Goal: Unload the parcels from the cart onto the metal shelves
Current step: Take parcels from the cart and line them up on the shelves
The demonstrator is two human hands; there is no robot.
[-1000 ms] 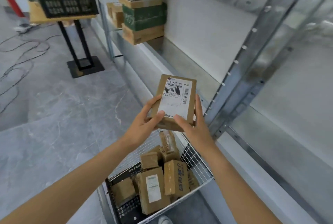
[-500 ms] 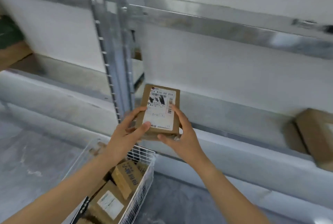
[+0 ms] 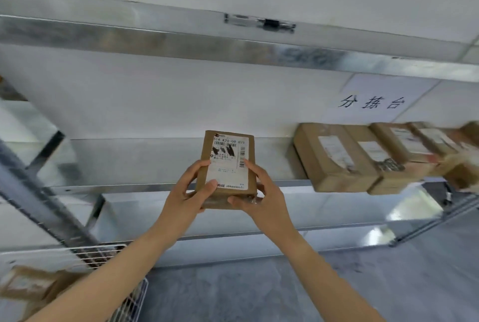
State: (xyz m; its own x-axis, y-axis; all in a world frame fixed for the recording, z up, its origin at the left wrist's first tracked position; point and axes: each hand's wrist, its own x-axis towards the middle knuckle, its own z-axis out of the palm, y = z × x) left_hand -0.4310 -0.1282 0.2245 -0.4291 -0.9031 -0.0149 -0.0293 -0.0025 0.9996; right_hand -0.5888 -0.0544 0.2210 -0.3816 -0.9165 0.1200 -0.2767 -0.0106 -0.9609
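The label (image 3: pixel 229 158) on the parcel (image 3: pixel 204 156) in my grip reads "516 K20-00 028". The wall sign (image 3: pixel 373 101), up and right of my grip, reads "分拣台".

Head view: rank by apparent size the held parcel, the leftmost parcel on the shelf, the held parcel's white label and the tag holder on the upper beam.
1. The leftmost shelf parcel and the held parcel look alike; the held one is nearer the camera, so I leave them unranked.
2. The white label.
3. The tag holder.

hands (image 3: pixel 225 196) grip parcel (image 3: pixel 225 163) | before metal shelf (image 3: pixel 145 159)
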